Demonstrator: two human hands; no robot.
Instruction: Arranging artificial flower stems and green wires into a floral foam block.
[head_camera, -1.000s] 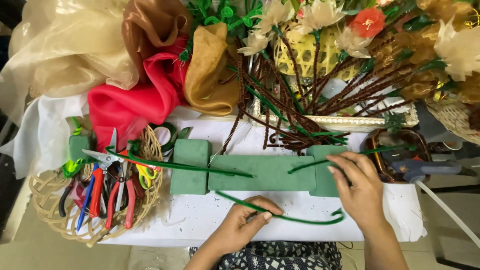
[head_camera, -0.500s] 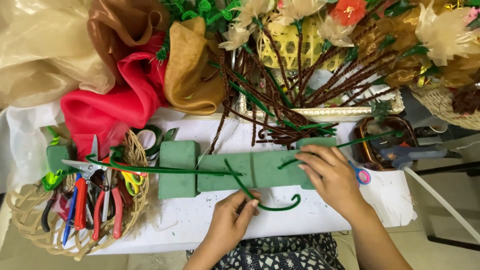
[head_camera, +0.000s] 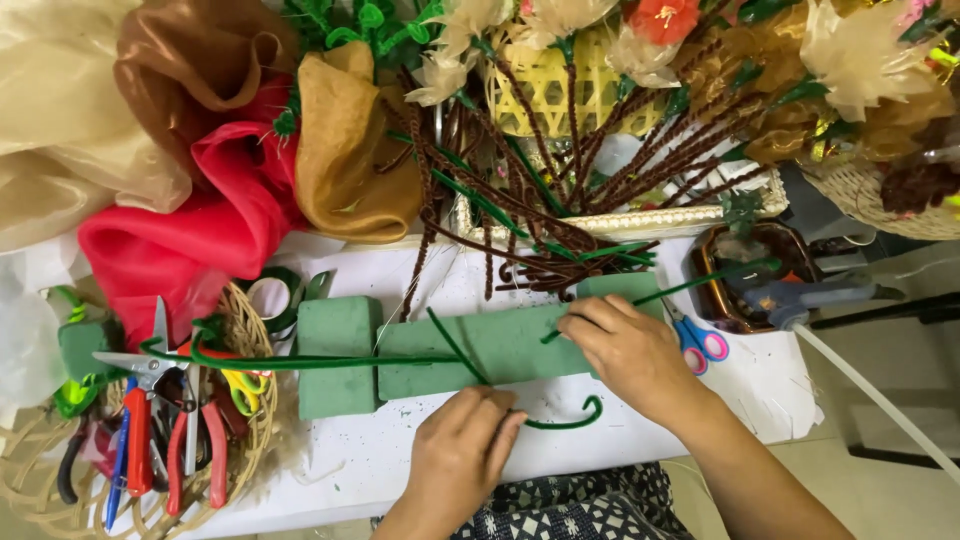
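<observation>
Closest to me, my left hand lies knuckles-up on the white surface, fingers curled shut around a green pipe cleaner whose free end curls into a hook just to the right of the fingers. The stem runs up from that hand across the long green foam block. My right hand rests on the right end of that block, fingers bent and pressing down on the foam; I cannot tell whether it pinches the second green stem that slants out from under it. A smaller foam block stands just left of the long one, with another green stem lying across both. At the left edge a wicker basket holds pliers and scissors. Blue-and-pink scissors lie just beside my right hand. Farther back are brown fuzzy stems, a yellow woven basket and heaps of red fabric and gold fabric.
</observation>
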